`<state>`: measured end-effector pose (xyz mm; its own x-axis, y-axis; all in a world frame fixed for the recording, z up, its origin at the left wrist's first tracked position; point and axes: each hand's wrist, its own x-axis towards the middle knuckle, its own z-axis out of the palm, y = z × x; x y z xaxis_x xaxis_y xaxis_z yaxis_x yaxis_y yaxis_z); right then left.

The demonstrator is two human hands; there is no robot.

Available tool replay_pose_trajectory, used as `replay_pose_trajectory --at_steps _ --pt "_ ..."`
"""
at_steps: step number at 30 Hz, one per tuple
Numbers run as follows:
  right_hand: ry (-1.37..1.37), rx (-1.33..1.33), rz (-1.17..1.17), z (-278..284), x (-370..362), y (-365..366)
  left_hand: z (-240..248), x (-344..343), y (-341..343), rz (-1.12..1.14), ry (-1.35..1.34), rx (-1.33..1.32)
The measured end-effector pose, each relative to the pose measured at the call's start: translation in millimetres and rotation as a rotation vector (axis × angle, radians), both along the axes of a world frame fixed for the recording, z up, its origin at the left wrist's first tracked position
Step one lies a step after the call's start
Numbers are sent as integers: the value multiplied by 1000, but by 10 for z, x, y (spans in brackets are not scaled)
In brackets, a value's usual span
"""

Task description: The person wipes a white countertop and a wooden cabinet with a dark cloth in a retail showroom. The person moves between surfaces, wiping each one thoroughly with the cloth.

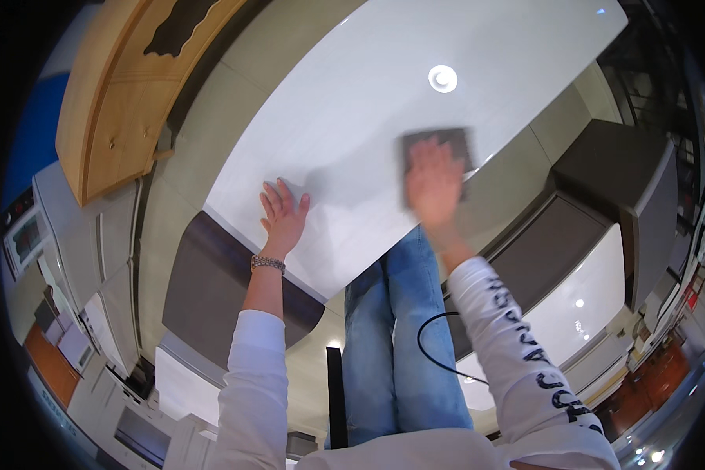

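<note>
In the head view, the only one I have, I take the work in hand to be wiping down the long white table point(345, 102), and I judge it to be under way. The dark grey cloth point(457, 141) lies on the tabletop near its right edge, under the right hand point(435, 182). That hand is blurred, but I make out its fingers stretched out over the cloth rather than clamped around it; I cannot tell what the thumb does. The left hand point(287, 219) rests on the table near its left edge, bare, with the fingers spread apart and nothing in them.

As for what is done, I see no spills or crumbs on the white surface, though the round bright reflection point(442, 78) and the shadows make faint marks hard for me to rule out. I cannot tell which stretches the cloth has covered. With the cloth down at the right side, I would count the job unfinished; the far end may be left to do.
</note>
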<state>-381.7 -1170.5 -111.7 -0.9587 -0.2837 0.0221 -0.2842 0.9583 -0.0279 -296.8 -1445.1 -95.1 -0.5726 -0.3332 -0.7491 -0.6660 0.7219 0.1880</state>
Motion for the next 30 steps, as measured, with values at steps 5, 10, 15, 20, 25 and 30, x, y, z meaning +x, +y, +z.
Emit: replay_pose_trajectory --at_steps 5,10,15,20,25,30 --pt "-339 -480 616 41 1078 -145 -43 9 51 -8 84 -19" --pt "-260 -9 237 74 -123 567 17 11 191 179 210 -91" --pt "184 -132 -214 -307 -1740 1757 -22 -256 767 130 484 91" --pt "87 91 11 -66 -1843 1454 80 -618 1436 186 409 121" --pt "-240 -496 605 40 -1092 1484 79 -1281 2242 149 334 62" --pt "-261 -109 384 12 -2245 2115 137 -1446 2317 223 321 81"
